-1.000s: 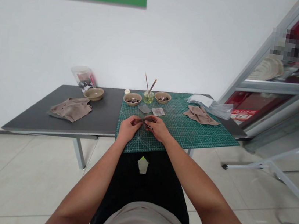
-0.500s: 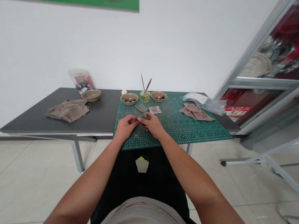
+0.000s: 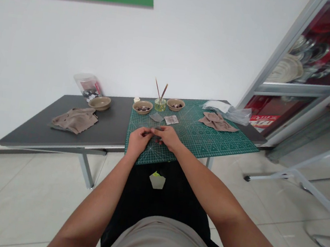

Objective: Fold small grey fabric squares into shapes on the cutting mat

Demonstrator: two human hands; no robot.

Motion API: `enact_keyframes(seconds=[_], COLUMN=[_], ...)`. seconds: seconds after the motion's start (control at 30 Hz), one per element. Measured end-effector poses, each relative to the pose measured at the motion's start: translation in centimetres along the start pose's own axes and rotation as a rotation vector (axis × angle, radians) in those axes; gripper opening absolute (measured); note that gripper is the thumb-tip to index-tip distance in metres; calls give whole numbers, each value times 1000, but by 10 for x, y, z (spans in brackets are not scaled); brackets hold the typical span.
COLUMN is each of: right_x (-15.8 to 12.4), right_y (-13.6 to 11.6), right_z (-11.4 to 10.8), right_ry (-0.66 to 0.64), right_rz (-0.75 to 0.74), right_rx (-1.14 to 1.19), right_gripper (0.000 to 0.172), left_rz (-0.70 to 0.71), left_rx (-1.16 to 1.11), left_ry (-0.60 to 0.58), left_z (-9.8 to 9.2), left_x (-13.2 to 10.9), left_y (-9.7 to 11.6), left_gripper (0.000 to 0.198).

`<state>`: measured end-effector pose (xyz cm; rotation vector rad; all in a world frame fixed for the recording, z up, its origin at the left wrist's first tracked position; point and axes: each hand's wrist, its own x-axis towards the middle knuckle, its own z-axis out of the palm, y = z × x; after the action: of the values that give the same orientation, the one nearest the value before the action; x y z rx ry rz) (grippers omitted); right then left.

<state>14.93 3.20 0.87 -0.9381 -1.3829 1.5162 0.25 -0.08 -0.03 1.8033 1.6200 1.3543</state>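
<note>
Gray table (image 3: 105, 131), one green cutting mat (image 3: 211, 146) on it. Clock bearings from the hands. Two taupe cloths: one (image 3: 75, 120) at 9 o'clock on the bare tabletop, one (image 3: 217, 122) at 2 o'clock on the mat. Three tan bowls: one (image 3: 99, 103) at 10, two (image 3: 142, 107) (image 3: 175, 104) near 12. One glass jar (image 3: 160, 105) at 12, two brushes (image 3: 160, 90) standing in it. One gray square piece (image 3: 156, 117) at 12, one small printed packet (image 3: 171, 120) at 1. Left hand (image 3: 138, 141) and right hand (image 3: 167, 137) over the mat's near part, fingers narrow, pinching one small dark flat piece (image 3: 157, 134) between them; its outline is mostly hidden.
</note>
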Motion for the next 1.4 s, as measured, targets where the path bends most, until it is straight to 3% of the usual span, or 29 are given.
enact_keyframes(seconds=[0.2, 0.43, 0.83, 1.03, 1.3, 1.4], right_x=[-1, -3, -1, 1, 3, 4], right_y=[0, 1, 0, 3, 9, 10], right_z=[0, 0, 3, 1, -8, -9], right_ry=[17, -3, 45, 41, -15, -25], right_rz=[4, -42, -5, -26, -108, -109], right_rx=[39, -90, 74, 86, 76, 32], right_gripper=[41, 42, 42, 40, 37, 39], left_rz=[-45, -8, -52, -36, 167, 181], left_rx=[-66, -3, -180, -291, -131, -57], left_ry=[48, 28, 68, 29, 60, 57], left_z=[-3, -2, -5, -4, 1, 2], left_x=[-1, -2, 2, 5, 1, -2], left_y=[5, 4, -1, -7, -8, -9], left_gripper=[12, 13, 15, 17, 13, 11])
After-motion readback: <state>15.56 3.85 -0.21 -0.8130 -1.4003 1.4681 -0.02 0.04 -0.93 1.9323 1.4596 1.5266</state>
